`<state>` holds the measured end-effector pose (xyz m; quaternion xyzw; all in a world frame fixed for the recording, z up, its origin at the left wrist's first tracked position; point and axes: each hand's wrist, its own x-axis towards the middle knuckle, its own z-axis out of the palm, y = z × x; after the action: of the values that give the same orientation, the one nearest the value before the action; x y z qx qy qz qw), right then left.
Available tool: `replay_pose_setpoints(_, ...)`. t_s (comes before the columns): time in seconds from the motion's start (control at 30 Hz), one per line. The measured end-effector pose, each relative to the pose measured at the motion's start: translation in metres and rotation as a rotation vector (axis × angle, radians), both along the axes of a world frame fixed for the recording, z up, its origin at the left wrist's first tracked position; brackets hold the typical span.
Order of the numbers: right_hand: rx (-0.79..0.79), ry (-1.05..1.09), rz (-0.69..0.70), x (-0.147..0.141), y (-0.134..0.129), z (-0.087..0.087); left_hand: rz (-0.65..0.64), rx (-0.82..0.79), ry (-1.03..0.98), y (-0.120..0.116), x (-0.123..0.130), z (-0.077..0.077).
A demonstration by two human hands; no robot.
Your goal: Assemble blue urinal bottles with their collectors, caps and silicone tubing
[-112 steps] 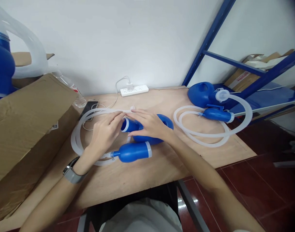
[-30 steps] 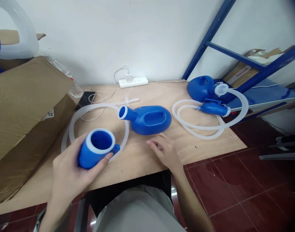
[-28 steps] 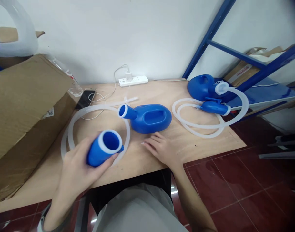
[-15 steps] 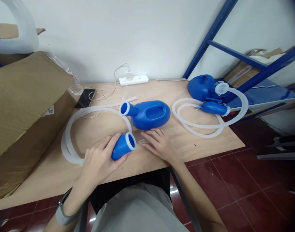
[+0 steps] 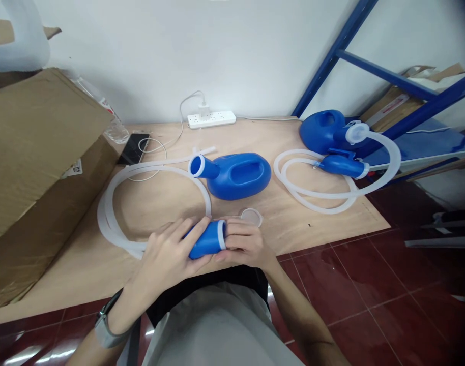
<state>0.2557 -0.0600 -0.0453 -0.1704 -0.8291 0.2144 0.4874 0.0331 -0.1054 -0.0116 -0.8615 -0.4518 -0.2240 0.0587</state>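
Note:
A blue cup-shaped tube (image 5: 205, 243) with a white rim lies sideways low over the table's front edge. My left hand (image 5: 171, 249) is wrapped around its body. At the open end, my right hand (image 5: 244, 243) has its fingers bunched against the white rim and its thumb below; its fingertips are partly hidden there. Just behind the right hand lies a round translucent cap (image 5: 251, 217) with a thin strap. A blue bottle with a handle (image 5: 238, 176) rests farther back, its rimmed neck pointing left.
A coiled translucent hose (image 5: 107, 213) lies at the left beside a cardboard box (image 5: 37, 152). To the right stands another blue bottle (image 5: 321, 132) with a coiled hose (image 5: 312, 201) and a smaller blue part. A power strip (image 5: 213, 119) and a phone (image 5: 134, 149) sit near the wall.
My right hand has come toward me and left onto the tube's rim, uncovering the translucent cap. The tube has turned its open end to the right, toward that hand.

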Motion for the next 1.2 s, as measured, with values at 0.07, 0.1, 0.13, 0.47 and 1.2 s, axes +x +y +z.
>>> replay_pose_setpoints(0.07,0.047,0.042,0.005,-0.004,0.001,0.002,-0.028,-0.005,-0.004,-0.001,-0.001,0.000)
replay_pose_setpoints(0.1,0.065,0.064,-0.004,-0.006,0.001,0.003,-0.039,-0.006,-0.009,-0.001,-0.002,-0.001)
replay_pose_setpoints(0.13,0.082,0.088,-0.018,-0.009,0.001,0.004,-0.050,-0.007,-0.015,-0.001,-0.002,-0.001)
replay_pose_setpoints(0.47,-0.235,0.138,0.038,-0.004,-0.006,0.010,-0.101,-0.010,-0.049,-0.004,-0.022,-0.001)
replay_pose_setpoints(1.2,0.159,-0.666,-0.348,0.007,0.033,-0.025,0.412,-0.106,0.139,0.027,-0.040,-0.005)
